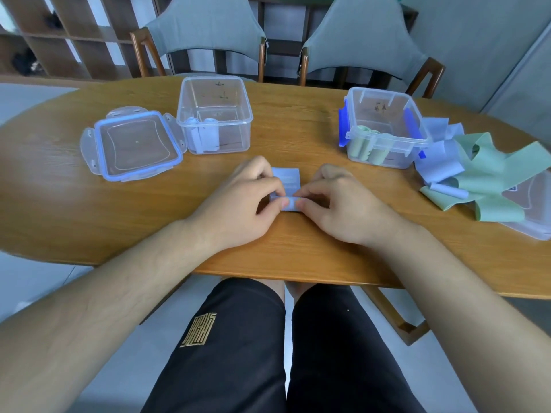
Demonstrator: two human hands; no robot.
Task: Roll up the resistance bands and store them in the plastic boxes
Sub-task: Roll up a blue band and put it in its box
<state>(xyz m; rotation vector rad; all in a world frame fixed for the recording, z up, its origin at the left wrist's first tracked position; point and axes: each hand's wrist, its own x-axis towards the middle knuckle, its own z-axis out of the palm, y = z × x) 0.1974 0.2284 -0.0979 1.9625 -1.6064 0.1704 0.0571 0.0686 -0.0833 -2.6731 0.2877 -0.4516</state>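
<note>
1. Black shorts (pixel 238 338) w/ gold emblem fill the bottom of view; knees go under the table (pixel 89 210) edge, lower legs hidden.
2. Left hand (pixel 238 201) & right hand (pixel 337 204) meet near table centre, both w/ curled fingers pinching the near end of the blue band (pixel 287 180). Fingertips cover most of the rolled part, so its thickness can't be told. The flat far end lies on the table past the knuckles; faint print on it is unreadable.
3. Far left-centre: lidless clear box (pixel 235 93) w/ upright pale blue rolls (pixel 202 135) in its front-left corner; exact count is unclear through the plastic.
4. Clear lid (pixel 135 144) w/ blue seal lies flat just left of that box.
5. Far right: latch box (pixel 378 111), clear w/ blue clips, green rolls (pixel 366 147) inside, blurred by the wall.
6. Just right of it: loose pile of bands (pixel 492 174), green & blue tangled, small blue roll (pixel 450 190) at its front.
7. Under the pile: clear plastic piece (pixel 533 225), part covered & cut off by the frame; lid or box, can't tell.
</note>
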